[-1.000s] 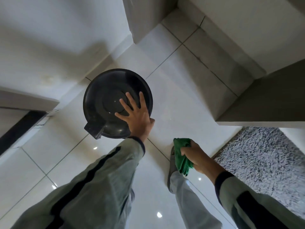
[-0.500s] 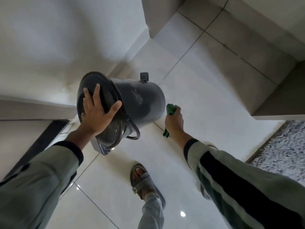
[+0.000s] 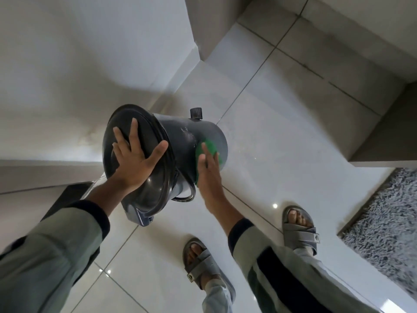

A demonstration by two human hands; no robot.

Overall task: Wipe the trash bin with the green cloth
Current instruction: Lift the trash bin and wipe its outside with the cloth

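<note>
no readable text, labels, brands or numbers anywhere, small emblem on each grey sandal (image 3: 300,231) strap too small to make out, trash bin (image 3: 191,141) unmarked

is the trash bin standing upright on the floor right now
No, the trash bin is tilted, left hand on its lid.

Your trash bin (image 3: 180,141) stands tilted on the floor (image 3: 270,136), close to the wall (image 3: 90,64) on your left, its lid (image 3: 126,163) turned toward you. Your left hand (image 3: 135,161) lies flat on the lid; your right hand (image 3: 208,170) presses the cloth (image 3: 206,146) against the bin's right side. Your sandals (image 3: 299,229) stand on the floor nearer you, with the rug (image 3: 388,222) at their right.
</note>
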